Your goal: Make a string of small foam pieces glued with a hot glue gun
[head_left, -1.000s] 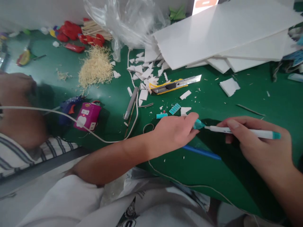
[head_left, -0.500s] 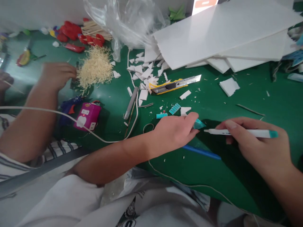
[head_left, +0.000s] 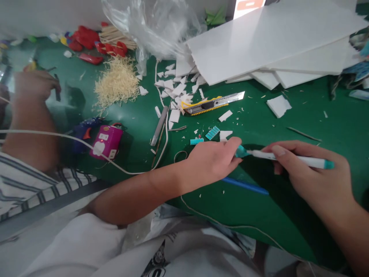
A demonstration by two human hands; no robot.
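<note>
My left hand pinches a small teal-coloured piece of foam; most of it is hidden by the fingers. In my right hand is a white marker with a teal end, its tip touching or nearly touching that piece. Beyond my left hand lie two small teal-marked pieces: a striped foam piece and a narrow foam strip. A white foam scrap sits right by my left knuckles. Below the left fingers a long blue stick-like thing lies on the green table.
A yellow box cutter lies with its blade out beside white foam scraps. White foam boards are stacked at the back. A pink power adapter with a white cable stands left, near shredded straw. A co-worker's hand holds something dark.
The marker has moved left, bringing its tip to the teal foam piece. My left hand has stayed put. The co-worker's hand has moved left, away from the straw.
</note>
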